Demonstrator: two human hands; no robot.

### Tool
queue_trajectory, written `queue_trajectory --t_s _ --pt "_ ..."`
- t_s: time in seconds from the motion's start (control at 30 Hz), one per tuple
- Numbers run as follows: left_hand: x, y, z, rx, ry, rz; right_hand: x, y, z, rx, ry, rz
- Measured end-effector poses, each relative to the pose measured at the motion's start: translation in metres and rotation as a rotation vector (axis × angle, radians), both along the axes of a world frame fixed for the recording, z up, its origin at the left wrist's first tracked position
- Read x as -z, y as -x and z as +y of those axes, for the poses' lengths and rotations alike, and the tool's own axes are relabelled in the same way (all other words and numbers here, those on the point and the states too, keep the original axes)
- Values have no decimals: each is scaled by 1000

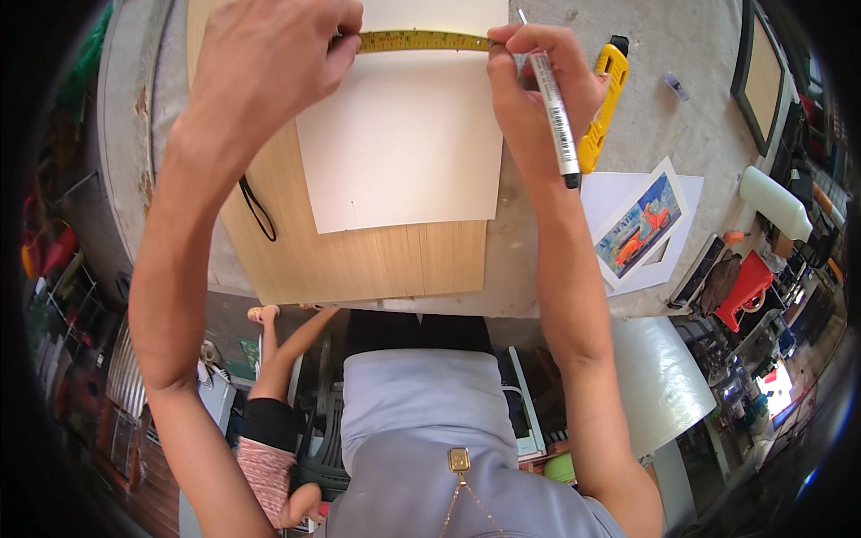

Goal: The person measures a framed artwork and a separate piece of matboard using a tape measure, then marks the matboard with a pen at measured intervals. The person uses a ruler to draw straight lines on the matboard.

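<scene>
A yellow tape measure blade (421,41) is stretched across a white sheet of card (404,134). My left hand (278,58) is closed on its left part; the tape's case cannot be made out. My right hand (556,72) pinches the blade's other end by the sheet's right edge. A white marker pen (558,121) with a black end is also held in that hand, slanting down over the wrist. Under the card lies a light wood-grain board (377,269), with a black cord loop (257,211) on it. Right of my right hand rests a yellow utility knife (605,108).
On the grey table (664,125), a colourful picture card (641,224) lies over white paper at the right. Beyond are a dark frame (758,81), a white bottle (776,202) and a small clear item (675,85). Another person (269,448) is at the lower left.
</scene>
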State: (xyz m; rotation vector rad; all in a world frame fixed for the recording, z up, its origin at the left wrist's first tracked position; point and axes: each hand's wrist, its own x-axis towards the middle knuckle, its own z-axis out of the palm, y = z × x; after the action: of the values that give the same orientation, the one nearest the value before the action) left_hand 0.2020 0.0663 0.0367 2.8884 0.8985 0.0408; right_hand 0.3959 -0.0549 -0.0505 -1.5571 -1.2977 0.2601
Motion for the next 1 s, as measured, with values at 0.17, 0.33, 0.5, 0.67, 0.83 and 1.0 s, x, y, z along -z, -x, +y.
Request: queue_trajectory --t_s 0.17,0.33,0.5,0.67,0.83,1.0 --pt "-41 -11 -16 8 230 219 -25 -7 -23 -52 -72 -110" --pt "-8 8 -68 0 -14 -77 -32 10 -77 -84 189 68" --pt "0 15 -81 -12 17 58 -22 17 -91 -35 273 169" --pt "7 11 -91 -48 -27 -41 -12 17 -90 -46 207 257" --pt "5 12 -94 -43 1 26 -10 16 -89 -77 196 238" --pt "6 9 -97 -51 -21 6 -15 18 -86 -49 208 258"
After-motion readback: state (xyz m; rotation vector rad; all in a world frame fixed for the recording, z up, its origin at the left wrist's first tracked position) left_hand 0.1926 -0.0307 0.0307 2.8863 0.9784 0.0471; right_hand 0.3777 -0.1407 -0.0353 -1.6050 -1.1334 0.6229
